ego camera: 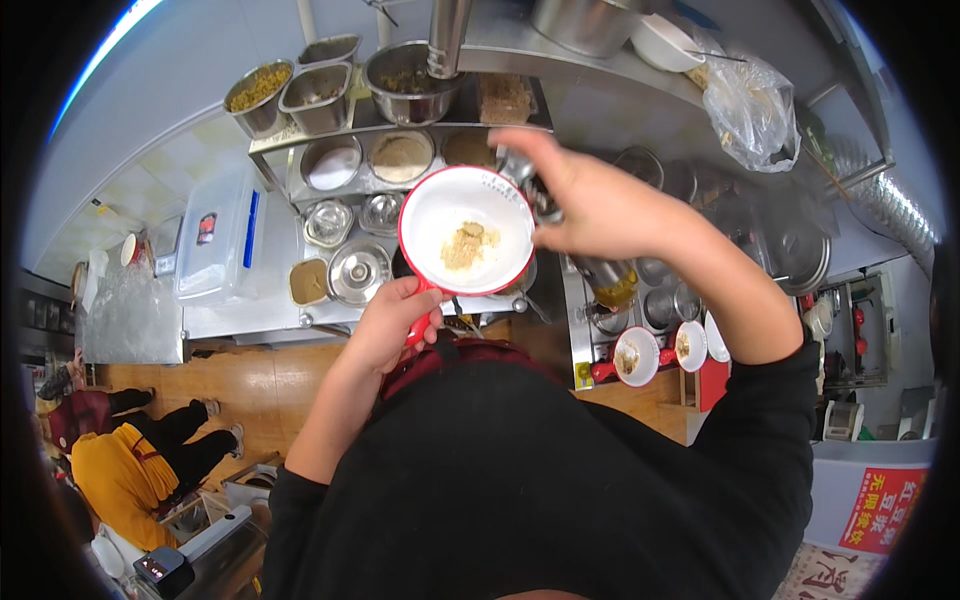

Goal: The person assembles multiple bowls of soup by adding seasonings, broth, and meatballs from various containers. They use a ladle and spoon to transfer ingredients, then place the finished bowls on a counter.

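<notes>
My left hand grips the red handle of a white bowl with a red rim. Small heaps of tan and pale powder lie on the bowl's bottom. Raised at the bowl's right side, my right hand is slightly blurred, its thumb near the rim. A glass bottle with yellow-green contents shows below that hand, and glass and metal parts appear beside the palm. Whether the right hand holds them cannot be told. Behind the bowl are metal tubs of white powder and tan powder.
Steel pans of food stand on the upper shelf. Lidded steel pots and a clear plastic box are on the counter. Two red-handled bowls sit at right. A plastic bag hangs above. Other people are at lower left.
</notes>
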`<action>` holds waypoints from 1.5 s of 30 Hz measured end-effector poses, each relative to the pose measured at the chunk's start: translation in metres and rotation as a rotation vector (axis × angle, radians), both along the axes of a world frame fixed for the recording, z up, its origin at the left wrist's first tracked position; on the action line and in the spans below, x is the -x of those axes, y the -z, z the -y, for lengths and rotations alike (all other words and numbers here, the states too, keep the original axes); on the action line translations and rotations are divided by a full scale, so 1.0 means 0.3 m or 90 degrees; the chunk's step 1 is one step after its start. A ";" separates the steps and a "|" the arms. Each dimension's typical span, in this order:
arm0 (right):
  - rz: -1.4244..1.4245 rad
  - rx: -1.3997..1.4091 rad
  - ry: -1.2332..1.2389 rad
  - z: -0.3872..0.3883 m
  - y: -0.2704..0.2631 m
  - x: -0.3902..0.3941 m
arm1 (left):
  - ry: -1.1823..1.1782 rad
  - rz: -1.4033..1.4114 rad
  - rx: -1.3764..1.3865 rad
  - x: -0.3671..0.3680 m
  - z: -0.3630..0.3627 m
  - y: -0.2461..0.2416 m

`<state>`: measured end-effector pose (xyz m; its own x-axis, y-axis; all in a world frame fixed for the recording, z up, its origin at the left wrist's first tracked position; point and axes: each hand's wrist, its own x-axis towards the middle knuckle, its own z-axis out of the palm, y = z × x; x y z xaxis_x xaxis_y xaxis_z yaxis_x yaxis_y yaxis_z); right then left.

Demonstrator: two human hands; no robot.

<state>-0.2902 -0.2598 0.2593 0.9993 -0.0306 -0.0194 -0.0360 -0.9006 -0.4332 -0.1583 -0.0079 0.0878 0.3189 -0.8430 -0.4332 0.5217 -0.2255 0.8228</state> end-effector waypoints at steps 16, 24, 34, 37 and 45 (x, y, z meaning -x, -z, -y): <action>0.614 0.010 0.424 0.238 -0.424 -0.619 | -0.043 -0.022 0.019 -0.031 -0.306 -0.002; 0.626 0.151 0.490 0.336 -0.331 -0.792 | -0.049 -0.026 0.019 -0.126 -0.513 0.096; 0.156 -0.324 0.216 -0.242 0.282 -0.047 | -0.033 -0.057 -0.065 -0.258 -0.776 0.259; -0.281 -0.525 0.386 -0.338 0.832 0.218 | -0.030 -0.073 -0.083 -0.239 -0.812 0.278; 0.436 -1.279 0.786 -0.133 1.468 0.373 | -0.157 -0.181 -0.181 0.051 -0.831 0.459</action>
<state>-0.4021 -0.2198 -0.1812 0.4334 -0.6980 -0.5701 0.4552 0.7155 -0.5300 -0.1735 0.2414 -0.0497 0.3293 -0.5924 -0.7353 0.7838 -0.2627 0.5627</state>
